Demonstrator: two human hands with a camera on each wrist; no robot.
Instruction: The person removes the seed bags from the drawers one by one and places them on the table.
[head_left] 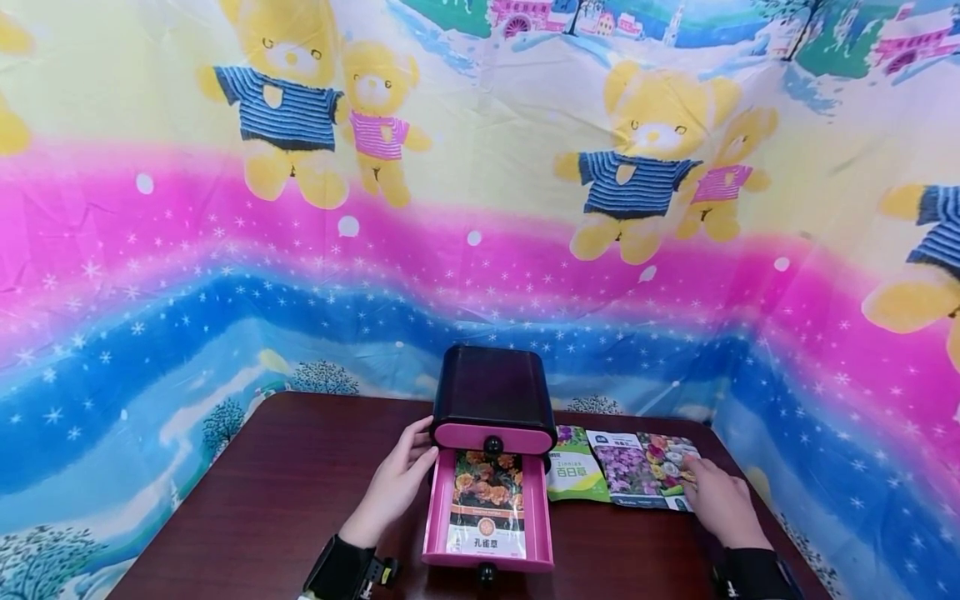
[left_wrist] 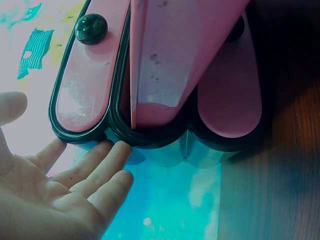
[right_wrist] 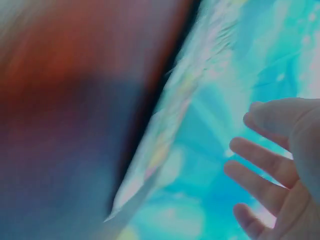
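Note:
A small black three-tier drawer box (head_left: 491,387) with pink fronts and black knobs stands on the table. Its middle drawer (head_left: 537,517) is pulled out, and a seed packet with orange flowers (head_left: 487,492) lies face up inside. My left hand (head_left: 397,475) rests its extended fingers against the box's left side, fingertips at the black casing in the left wrist view. To the right of the box lie a green zinnia seed packet (head_left: 576,475) and packets with purple flowers (head_left: 626,467) and mixed-colour flowers (head_left: 667,458). At their right edge is my right hand (head_left: 723,504), fingers loosely spread in the right wrist view.
The dark red-brown table (head_left: 315,475) carries the box near its middle. A cloth printed with bears and snowflakes (head_left: 480,275) hangs close behind the table and along its sides. The open drawer juts out toward the table's near side.

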